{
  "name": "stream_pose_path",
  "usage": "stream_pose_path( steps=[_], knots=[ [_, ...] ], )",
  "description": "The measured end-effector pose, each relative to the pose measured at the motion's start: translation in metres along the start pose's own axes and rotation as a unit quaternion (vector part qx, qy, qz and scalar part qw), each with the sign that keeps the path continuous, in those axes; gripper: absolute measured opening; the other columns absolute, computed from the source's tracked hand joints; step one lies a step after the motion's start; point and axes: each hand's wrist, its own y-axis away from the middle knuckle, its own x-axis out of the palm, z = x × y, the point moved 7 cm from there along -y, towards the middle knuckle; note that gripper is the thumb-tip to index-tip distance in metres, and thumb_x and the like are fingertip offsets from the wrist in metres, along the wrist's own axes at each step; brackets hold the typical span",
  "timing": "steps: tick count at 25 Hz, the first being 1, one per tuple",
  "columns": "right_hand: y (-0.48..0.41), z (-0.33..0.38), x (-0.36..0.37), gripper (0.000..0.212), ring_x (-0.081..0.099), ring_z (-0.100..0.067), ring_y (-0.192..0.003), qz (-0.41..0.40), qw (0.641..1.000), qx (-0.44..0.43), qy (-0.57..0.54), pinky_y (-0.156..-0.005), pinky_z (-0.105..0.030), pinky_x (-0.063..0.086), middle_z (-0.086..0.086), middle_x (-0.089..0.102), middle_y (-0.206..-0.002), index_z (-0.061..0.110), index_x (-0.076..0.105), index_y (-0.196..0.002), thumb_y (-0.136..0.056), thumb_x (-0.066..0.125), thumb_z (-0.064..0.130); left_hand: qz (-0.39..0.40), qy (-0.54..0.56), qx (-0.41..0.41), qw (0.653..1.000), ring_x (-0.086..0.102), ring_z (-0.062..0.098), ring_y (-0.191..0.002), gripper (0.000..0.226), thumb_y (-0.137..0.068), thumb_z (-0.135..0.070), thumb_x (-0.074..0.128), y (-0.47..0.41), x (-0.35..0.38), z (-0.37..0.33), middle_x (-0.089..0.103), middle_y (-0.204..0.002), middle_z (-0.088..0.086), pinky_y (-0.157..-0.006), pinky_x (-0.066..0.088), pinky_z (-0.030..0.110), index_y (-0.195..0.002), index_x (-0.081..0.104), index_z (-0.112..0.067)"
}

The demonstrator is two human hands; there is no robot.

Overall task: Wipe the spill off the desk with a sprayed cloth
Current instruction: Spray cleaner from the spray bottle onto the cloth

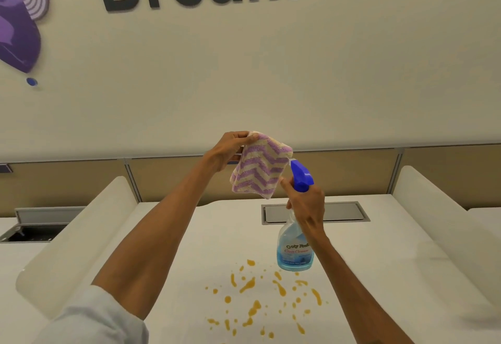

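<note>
Step in hand, as judged: wetting the cloth before any wiping.

The left hand (230,148) is pinching the purple-and-cream zigzag-striped terry cloth (260,170) by its upper corner, thumb and fingers closed on the fabric. The cloth is hanging folded in the air, above and beyond the orange splatter of spilled liquid (260,297).

The right hand (306,202) is wrapping its grip round the neck of the clear spray bottle of pale blue cleaner (294,248), with a finger lying at the blue plastic trigger head (301,175). Whether the trigger is being squeezed cannot be told. The bottle is sitting just beyond the spill's far edge, toward its right side. Whether its base is touching the white tabletop (189,235) cannot be confirmed. The nozzle is pointing at the cloth's right edge, almost touching it.

Findings on method:
- **Nozzle position:** The nozzle is aiming too near the cloth's edge, so some mist is likely to miss the fabric. The flat face of the cloth should be turning toward the nozzle, with the two drawn slightly apart, so that the spray is landing mid-cloth.
- **Hold on the cloth:** Hanging from one corner, the cloth is liable to swing under the jet. A fuller hold would be steadying it.
- **Spill:** The spill is lying unwiped in many scattered drops. Working from the outer drops inward is advised.
</note>
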Motion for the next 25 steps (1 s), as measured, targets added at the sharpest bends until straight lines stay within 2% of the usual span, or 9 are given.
stream_pose_path(
  steps=[3,6,9,12,14,16,18,21,25],
  knots=[
    [0.01,0.0,0.008,0.032,0.062,-0.012,-0.049,0.027,0.999,-0.028,-0.012,-0.057,-0.026,0.054,-0.005,0.064,-0.059,0.013,0.064,-0.087,-0.086,0.069,0.044,-0.012,0.009,0.008,1.0,0.067,0.024,-0.093,0.037,-0.095,-0.041,0.063,-0.001,0.0,0.0,0.07,-0.103,0.006,-0.072,0.056,0.031,-0.119,0.071,-0.015],
    [0.026,0.004,0.022,0.028,0.063,-0.011,-0.048,0.068,0.996,-0.061,0.006,-0.058,-0.027,0.058,0.001,0.063,-0.058,0.021,0.062,-0.082,-0.085,0.069,0.048,-0.017,0.017,0.012,1.0,0.067,0.024,-0.092,0.039,-0.095,-0.041,0.063,-0.003,0.005,0.0,0.07,-0.104,0.007,-0.074,0.057,0.032,-0.121,0.07,-0.013],
    [0.028,-0.01,0.015,0.026,0.064,-0.015,-0.051,0.032,0.999,-0.031,-0.006,-0.061,-0.031,0.058,0.001,0.063,-0.06,0.026,0.059,-0.08,-0.083,0.07,0.049,-0.021,0.015,0.019,0.999,0.067,0.027,-0.095,0.037,-0.095,-0.041,0.062,-0.006,0.008,-0.001,0.07,-0.106,0.007,-0.081,0.058,0.037,-0.119,0.07,-0.014],
    [0.026,-0.028,0.0,0.036,0.064,-0.022,-0.057,-0.017,1.0,0.005,-0.008,-0.062,-0.032,0.057,-0.006,0.064,-0.063,0.017,0.062,-0.085,-0.082,0.069,0.052,-0.028,0.018,0.018,0.999,0.067,0.03,-0.1,0.032,-0.095,-0.041,0.062,-0.007,0.009,-0.001,0.07,-0.107,0.007,-0.083,0.059,0.037,-0.117,0.069,-0.019],
    [0.033,-0.027,0.001,0.035,0.064,-0.019,-0.056,-0.001,1.0,-0.006,-0.016,-0.059,-0.026,0.055,-0.004,0.064,-0.064,0.016,0.062,-0.086,-0.082,0.071,0.05,-0.028,0.021,0.018,0.999,0.067,0.028,-0.097,0.031,-0.095,-0.04,0.062,-0.006,0.01,-0.003,0.07,-0.106,0.006,-0.077,0.058,0.033,-0.117,0.069,-0.019],
    [0.045,-0.018,0.01,0.023,0.063,-0.014,-0.052,0.046,0.998,-0.042,-0.022,-0.056,-0.021,0.055,0.004,0.063,-0.063,0.025,0.06,-0.084,-0.083,0.072,0.044,-0.025,0.022,0.019,0.999,0.067,0.026,-0.095,0.032,-0.095,-0.04,0.062,-0.005,0.012,-0.004,0.07,-0.106,0.005,-0.072,0.057,0.029,-0.118,0.069,-0.019],
    [0.056,-0.013,0.016,0.021,0.061,-0.012,-0.051,0.07,0.995,-0.07,0.002,-0.057,-0.021,0.054,0.008,0.061,-0.06,0.033,0.054,-0.078,-0.084,0.072,0.042,-0.026,0.021,0.02,0.999,0.067,0.024,-0.093,0.03,-0.096,-0.04,0.061,-0.004,0.013,-0.003,0.07,-0.104,0.004,-0.071,0.056,0.028,-0.116,0.069,-0.019],
    [0.059,-0.031,0.011,0.02,0.062,-0.012,-0.051,0.042,0.999,-0.022,-0.006,-0.06,-0.024,0.056,0.006,0.063,-0.063,0.032,0.056,-0.081,-0.084,0.072,0.044,-0.03,0.02,0.019,0.999,0.066,0.026,-0.096,0.033,-0.096,-0.04,0.061,-0.003,0.012,-0.004,0.069,-0.106,0.005,-0.076,0.057,0.031,-0.119,0.068,-0.018],
    [0.061,-0.05,0.003,0.046,0.062,-0.007,-0.05,0.029,0.999,0.012,0.003,-0.058,-0.02,0.053,0.005,0.063,-0.061,0.019,0.062,-0.087,-0.076,0.063,0.064,-0.038,0.021,0.014,0.999,0.065,0.025,-0.096,0.04,-0.096,-0.038,0.06,0.0,0.01,-0.004,0.068,-0.108,0.005,-0.078,0.057,0.033,-0.126,0.065,-0.012]
  ],
)
